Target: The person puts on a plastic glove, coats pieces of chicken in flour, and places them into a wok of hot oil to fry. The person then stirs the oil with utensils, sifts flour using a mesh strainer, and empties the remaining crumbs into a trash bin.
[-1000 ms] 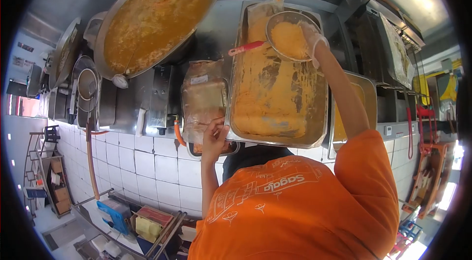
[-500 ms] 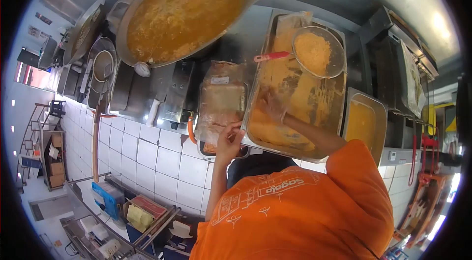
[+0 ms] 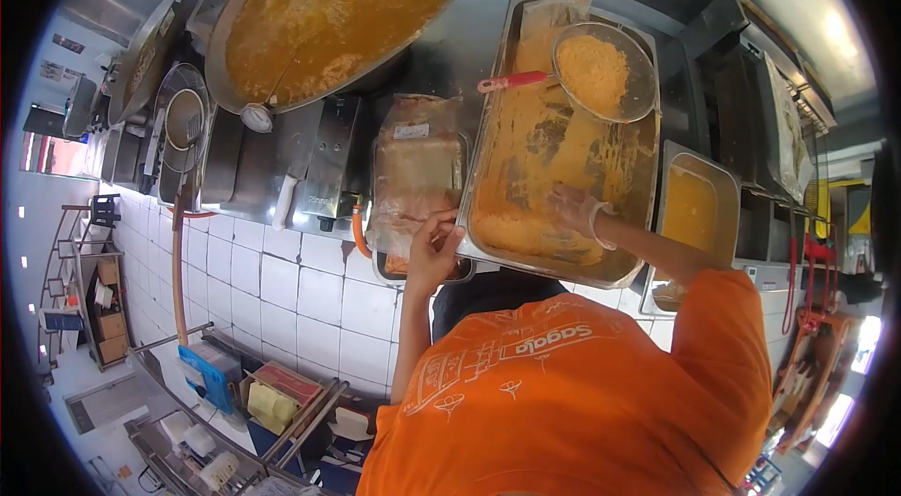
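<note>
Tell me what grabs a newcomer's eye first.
Probably the wide pan of orange-brown liquid, upper left, and the orange shirt at the bottom. Right of centre, the right hand is in an orange-dusted tray, with a strainer at its far end and the left hand at its near left corner.

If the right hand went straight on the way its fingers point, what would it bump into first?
The right hand would likely meet the loose orange-yellow powder first, then the left wall of the large rectangular metal tray. Depth is unclear; it may already touch the powder.
</note>
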Demonstrator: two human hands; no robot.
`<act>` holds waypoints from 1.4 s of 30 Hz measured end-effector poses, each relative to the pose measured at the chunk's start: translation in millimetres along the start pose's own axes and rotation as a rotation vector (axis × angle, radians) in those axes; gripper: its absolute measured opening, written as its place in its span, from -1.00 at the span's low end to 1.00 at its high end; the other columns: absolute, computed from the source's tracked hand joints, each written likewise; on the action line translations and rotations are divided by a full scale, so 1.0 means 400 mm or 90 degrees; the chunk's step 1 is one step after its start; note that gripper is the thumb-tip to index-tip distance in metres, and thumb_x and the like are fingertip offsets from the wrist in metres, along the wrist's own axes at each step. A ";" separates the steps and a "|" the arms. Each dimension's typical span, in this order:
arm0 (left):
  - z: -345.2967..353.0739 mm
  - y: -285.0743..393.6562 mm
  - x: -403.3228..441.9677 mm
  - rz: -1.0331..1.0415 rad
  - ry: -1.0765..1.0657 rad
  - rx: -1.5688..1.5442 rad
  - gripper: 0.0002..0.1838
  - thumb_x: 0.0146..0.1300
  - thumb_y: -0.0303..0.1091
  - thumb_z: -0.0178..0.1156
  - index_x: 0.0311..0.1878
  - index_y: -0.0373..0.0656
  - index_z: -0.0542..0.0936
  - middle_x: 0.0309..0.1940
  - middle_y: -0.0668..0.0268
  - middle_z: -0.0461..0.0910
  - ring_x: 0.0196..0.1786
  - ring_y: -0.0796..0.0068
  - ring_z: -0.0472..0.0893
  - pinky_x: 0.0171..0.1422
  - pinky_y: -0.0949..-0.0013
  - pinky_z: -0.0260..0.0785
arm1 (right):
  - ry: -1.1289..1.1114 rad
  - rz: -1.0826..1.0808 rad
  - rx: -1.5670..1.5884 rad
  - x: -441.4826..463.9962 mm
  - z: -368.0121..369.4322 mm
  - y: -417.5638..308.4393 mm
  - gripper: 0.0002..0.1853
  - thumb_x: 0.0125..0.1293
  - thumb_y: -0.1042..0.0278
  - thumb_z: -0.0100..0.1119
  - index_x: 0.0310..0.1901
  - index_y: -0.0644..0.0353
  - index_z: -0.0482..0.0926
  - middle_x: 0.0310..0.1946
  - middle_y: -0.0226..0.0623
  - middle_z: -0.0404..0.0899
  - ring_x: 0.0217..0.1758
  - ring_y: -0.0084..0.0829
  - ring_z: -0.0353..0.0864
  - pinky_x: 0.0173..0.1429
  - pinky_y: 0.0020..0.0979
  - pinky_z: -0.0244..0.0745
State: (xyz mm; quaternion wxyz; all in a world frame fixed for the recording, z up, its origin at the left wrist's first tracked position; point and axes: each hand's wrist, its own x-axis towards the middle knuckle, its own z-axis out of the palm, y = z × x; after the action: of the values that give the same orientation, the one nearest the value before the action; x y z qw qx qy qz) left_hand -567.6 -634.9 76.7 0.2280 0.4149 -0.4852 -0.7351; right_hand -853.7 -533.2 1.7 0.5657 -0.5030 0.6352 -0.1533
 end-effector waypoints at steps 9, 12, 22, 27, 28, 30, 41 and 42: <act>-0.003 0.001 0.000 -0.009 -0.001 0.016 -0.71 0.23 -0.44 0.14 0.03 -0.17 0.46 -0.40 0.45 0.47 -0.38 0.74 0.46 -0.45 0.66 0.35 | 0.237 0.228 -0.038 0.068 0.130 -0.113 -0.58 0.30 0.19 -0.20 0.17 0.10 0.28 0.12 -0.14 0.32 0.14 -0.19 0.35 0.18 -0.24 0.26; -0.003 0.004 0.000 -0.006 -0.007 0.017 -0.71 0.23 -0.43 0.14 0.02 -0.16 0.46 -0.40 0.46 0.47 -0.39 0.74 0.45 -0.44 0.66 0.36 | 0.319 -0.067 -0.001 0.098 0.078 -0.090 -0.60 0.27 0.27 -0.14 0.15 0.13 0.28 0.04 0.01 0.34 0.15 -0.08 0.31 0.20 -0.18 0.21; 0.005 -0.013 0.003 0.009 0.028 0.021 -0.72 0.22 -0.49 0.12 0.02 -0.18 0.46 -0.42 0.49 0.43 -0.42 0.78 0.41 -0.46 0.68 0.31 | 0.342 -0.367 -0.028 0.171 0.205 -0.057 -0.57 0.24 0.33 -0.03 0.15 0.17 0.28 -0.03 0.00 0.39 0.07 -0.07 0.37 0.18 -0.20 0.22; 0.010 -0.004 0.005 0.001 0.032 0.025 -0.72 0.22 -0.52 0.11 0.01 -0.19 0.46 -0.43 0.49 0.41 -0.44 0.79 0.38 -0.47 0.69 0.28 | 0.163 -0.234 0.113 0.090 0.166 -0.132 -0.59 0.29 0.20 -0.05 0.11 0.23 0.38 0.02 -0.02 0.41 0.11 -0.17 0.36 0.19 -0.29 0.22; 0.010 -0.004 0.005 0.012 0.035 0.029 -0.72 0.22 -0.53 0.11 0.01 -0.19 0.46 -0.43 0.49 0.41 -0.45 0.79 0.37 -0.47 0.69 0.27 | 0.163 -0.231 0.118 0.096 0.171 -0.127 -0.59 0.29 0.20 -0.05 0.11 0.23 0.38 0.02 -0.02 0.41 0.11 -0.17 0.36 0.19 -0.29 0.22; 0.008 -0.007 0.007 0.003 0.034 0.025 -0.72 0.22 -0.53 0.11 0.02 -0.19 0.45 -0.43 0.49 0.41 -0.45 0.79 0.37 -0.47 0.69 0.27 | 0.081 -0.106 0.375 0.118 0.184 -0.106 -0.53 0.30 0.08 -0.07 0.11 0.24 0.39 0.05 -0.13 0.43 0.12 -0.27 0.38 0.23 -0.33 0.20; 0.002 -0.012 0.010 0.044 0.016 0.076 -0.70 0.23 -0.48 0.12 0.04 -0.21 0.44 -0.38 0.45 0.45 -0.46 0.76 0.40 -0.49 0.68 0.27 | -0.120 0.084 0.877 0.110 0.178 -0.089 -0.58 0.37 0.16 -0.18 0.11 0.28 0.36 0.02 -0.15 0.49 0.04 -0.37 0.52 0.13 -0.36 0.45; 0.003 -0.011 0.010 0.044 0.016 0.077 -0.71 0.23 -0.46 0.12 0.04 -0.21 0.44 -0.38 0.44 0.45 -0.46 0.75 0.41 -0.50 0.68 0.27 | -0.172 0.088 0.988 0.105 0.171 -0.085 -0.58 0.38 0.18 -0.21 0.12 0.28 0.35 0.03 -0.15 0.48 0.03 -0.34 0.54 0.12 -0.32 0.48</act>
State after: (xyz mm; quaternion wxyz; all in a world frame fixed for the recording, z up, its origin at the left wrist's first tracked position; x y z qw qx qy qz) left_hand -570.6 -635.3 71.3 0.2338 0.4200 -0.5400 -0.6909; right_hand -772.1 -557.0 -17.5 0.8356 0.0620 0.3021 -0.4545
